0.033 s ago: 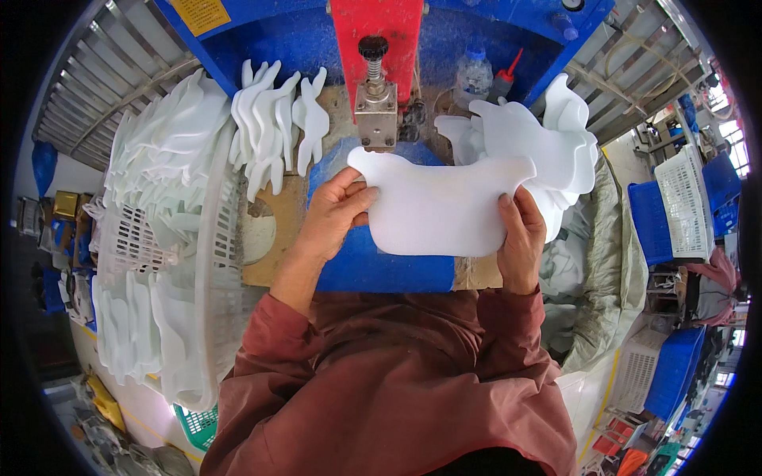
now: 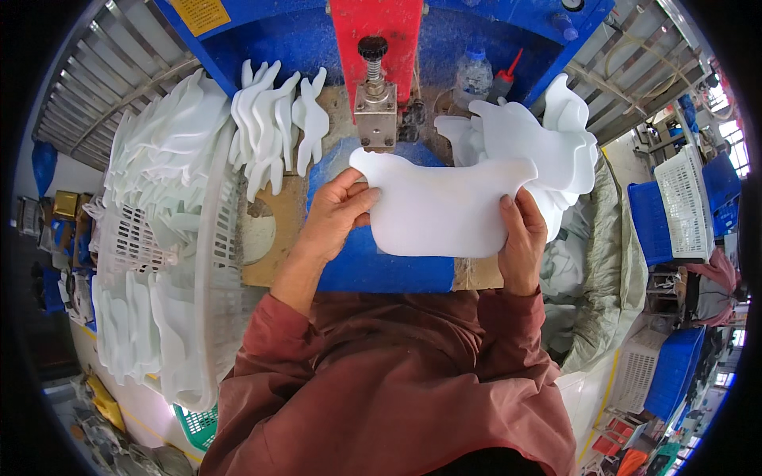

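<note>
A white sheet-like molded piece (image 2: 444,208) with two flared upper corners is stretched between my hands, just in front of the machine's metal head (image 2: 375,115). My left hand (image 2: 337,210) pinches its left edge between thumb and fingers. On the right edge, my right hand (image 2: 522,238) grips it the same way, thumb on top. Under the piece lies a blue work pad (image 2: 381,274). Similar white pieces (image 2: 528,147) are heaped beyond my right hand, and several narrow wavy ones (image 2: 270,119) stand grouped at the far left of the bench.
A white plastic basket (image 2: 208,262) full of such pieces stands at my left. An open sack (image 2: 615,278) with white scraps is at my right. Behind the metal head rises a red machine arm (image 2: 377,32); a clear bottle with a blue cap (image 2: 475,73) stands nearby.
</note>
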Available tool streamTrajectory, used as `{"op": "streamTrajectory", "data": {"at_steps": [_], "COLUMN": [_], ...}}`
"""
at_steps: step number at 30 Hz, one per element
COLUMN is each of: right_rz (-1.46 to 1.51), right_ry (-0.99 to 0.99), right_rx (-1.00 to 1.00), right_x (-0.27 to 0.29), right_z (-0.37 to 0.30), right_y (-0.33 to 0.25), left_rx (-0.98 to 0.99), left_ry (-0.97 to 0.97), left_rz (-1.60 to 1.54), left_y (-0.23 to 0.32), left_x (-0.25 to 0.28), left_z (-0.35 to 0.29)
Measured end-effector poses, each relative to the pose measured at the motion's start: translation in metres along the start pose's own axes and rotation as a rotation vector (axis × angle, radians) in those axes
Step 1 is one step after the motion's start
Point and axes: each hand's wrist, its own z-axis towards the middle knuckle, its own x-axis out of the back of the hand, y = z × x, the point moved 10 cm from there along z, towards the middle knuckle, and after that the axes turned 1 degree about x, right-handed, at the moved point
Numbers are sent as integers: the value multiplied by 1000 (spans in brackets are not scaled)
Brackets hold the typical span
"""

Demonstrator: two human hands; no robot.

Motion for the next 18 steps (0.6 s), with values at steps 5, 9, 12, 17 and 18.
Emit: {"op": "streamTrajectory", "data": {"at_steps": [5,9,12,17,18], "right_rz": [-4,-16,-71,-102,-76], "right_ry": [38,47,110,52,26], "right_rx": [1,29,14,4,18], "right_x": [14,21,29,19,17], "right_z": [-6,-10,-14,-39,-46], "right_y": [-4,-7,-8,-4,-1], "left_rx": [22,21,34,40,25], "left_ry": [-35,-54,-67,-64,-69], "left_rz": [1,-14,12,121,158], "left_y": [-7,-11,-17,-20,-19], "left_x": [-12,-20,-24,-5,3], "left_z": [3,1,2,-15,-22]}}
